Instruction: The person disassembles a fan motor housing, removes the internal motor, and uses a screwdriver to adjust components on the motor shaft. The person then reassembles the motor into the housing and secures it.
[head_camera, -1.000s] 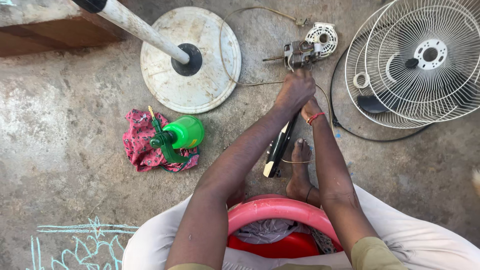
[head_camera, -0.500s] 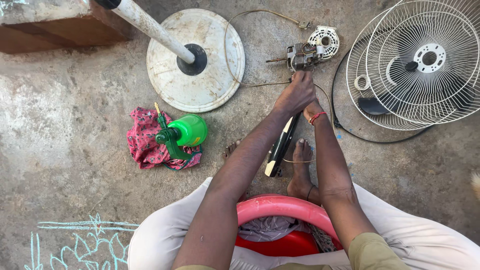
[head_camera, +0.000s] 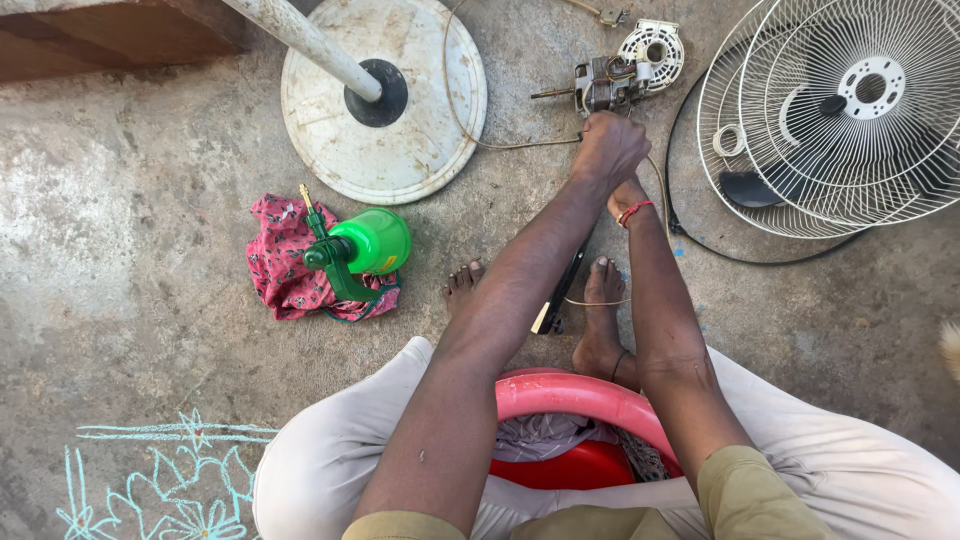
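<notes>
A person in pale trousers sits on a red plastic stool (head_camera: 560, 395) on a rough concrete floor (head_camera: 130, 250), bare feet planted ahead, both arms stretched forward over the ground. A chalk flower drawing (head_camera: 160, 480) marks the floor at the near left. Between the feet lies a dark-handled tool (head_camera: 560, 295), with a loop of thin wire (head_camera: 600, 300) crossing the right foot. To the left, a green spray bottle (head_camera: 365, 245) rests on its side on a crumpled pink floral cloth (head_camera: 285, 265). Farther out, the left hand (head_camera: 608, 150) is curled into a fist, knuckles up, just below a bare fan motor (head_camera: 600, 85) with a protruding shaft; what the fingers grip cannot be made out. The right hand (head_camera: 625, 200) (a red thread circles its wrist) sits tucked beneath the left, mostly hidden, so whether it is wide or clenched cannot be told. Beside the motor lies its white housing cover (head_camera: 655, 45). A round white fan base (head_camera: 400, 120) with its slanting pole (head_camera: 310, 45) stands at the top left, and white wire fan guards (head_camera: 840, 110) are stacked at the top right, well apart from the hands.
</notes>
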